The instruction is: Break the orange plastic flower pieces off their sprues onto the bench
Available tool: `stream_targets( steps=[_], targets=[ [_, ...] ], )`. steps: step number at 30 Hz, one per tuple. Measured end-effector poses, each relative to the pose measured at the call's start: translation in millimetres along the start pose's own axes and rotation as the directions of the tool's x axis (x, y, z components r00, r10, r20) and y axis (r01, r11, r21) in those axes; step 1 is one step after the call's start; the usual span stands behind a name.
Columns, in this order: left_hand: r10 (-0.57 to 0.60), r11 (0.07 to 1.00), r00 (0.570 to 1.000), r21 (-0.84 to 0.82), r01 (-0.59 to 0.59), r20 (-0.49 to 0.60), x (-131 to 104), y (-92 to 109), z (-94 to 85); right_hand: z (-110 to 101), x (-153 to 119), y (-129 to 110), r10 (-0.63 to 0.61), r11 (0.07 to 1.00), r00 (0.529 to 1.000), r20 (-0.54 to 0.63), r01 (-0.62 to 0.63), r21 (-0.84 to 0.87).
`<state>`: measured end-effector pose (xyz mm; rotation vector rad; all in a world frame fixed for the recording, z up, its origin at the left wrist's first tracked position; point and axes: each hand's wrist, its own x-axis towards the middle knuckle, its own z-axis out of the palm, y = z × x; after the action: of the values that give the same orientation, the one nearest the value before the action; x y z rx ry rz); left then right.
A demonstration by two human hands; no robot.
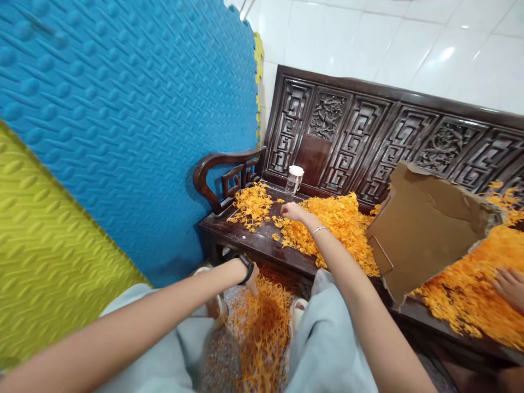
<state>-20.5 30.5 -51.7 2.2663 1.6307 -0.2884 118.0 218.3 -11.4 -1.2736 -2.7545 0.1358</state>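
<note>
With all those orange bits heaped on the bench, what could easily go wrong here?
The right hand works close to the small plastic jar, so a careless sweep might tip it. Orange pieces lie near the bench edge, and more could slide onto the floor pile by the left hand.

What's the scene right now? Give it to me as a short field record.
left hand: lowered between the knees, in orange strands hanging there
right hand: on the orange strand pile
surface: dark carved wooden bench
nearby: clear jar with white lid, torn cardboard piece
another person's hand: on strands, far right
</note>
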Motion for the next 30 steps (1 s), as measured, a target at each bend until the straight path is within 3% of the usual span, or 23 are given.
stream_targets(
  steps=[3, 8, 13, 16, 18, 21, 23, 30],
  targets=[
    [-0.120, 0.993, 0.993, 0.022, 0.120, 0.009, 26, -36, -22.5, 12, 28, -31, -0.085, 0.996, 0.996, 0.031, 0.085, -0.007],
    [-0.236, 0.969, 0.962, 0.038, 0.243, -0.135, 44, -85, -50.5, 28, 71, -72, -0.147, 0.989, 0.989, 0.007, 0.147, 0.022],
    [-0.237, 0.965, 0.935, 0.049, 0.258, -0.262, 42, -101, -41.1, 40, 98, -82, -0.112, 0.984, 0.993, -0.043, 0.117, 0.135],
    [-0.243, 0.960, 0.916, 0.055, 0.274, -0.319, 40, -109, -33.8, 34, 108, -77, -0.026, 0.963, 0.985, -0.173, 0.071, 0.261],
    [-0.251, 0.955, 0.900, 0.058, 0.290, -0.355, 40, -116, -32.3, 23, 116, -72, 0.061, 0.926, 0.955, -0.289, 0.054, 0.373],
    [-0.271, 0.944, 0.863, 0.060, 0.326, -0.427, 43, -122, -34.1, 3, 128, -65, 0.213, 0.820, 0.882, -0.421, 0.073, 0.568],
    [-0.277, 0.936, 0.832, 0.061, 0.347, -0.481, 46, -121, -36.8, -8, 135, -63, 0.286, 0.713, 0.846, -0.449, 0.125, 0.690],
    [-0.210, 0.943, 0.782, 0.090, 0.321, -0.587, 58, -105, -45.7, -35, 133, -67, 0.289, 0.268, 0.843, -0.453, 0.383, 0.884]
  ],
)
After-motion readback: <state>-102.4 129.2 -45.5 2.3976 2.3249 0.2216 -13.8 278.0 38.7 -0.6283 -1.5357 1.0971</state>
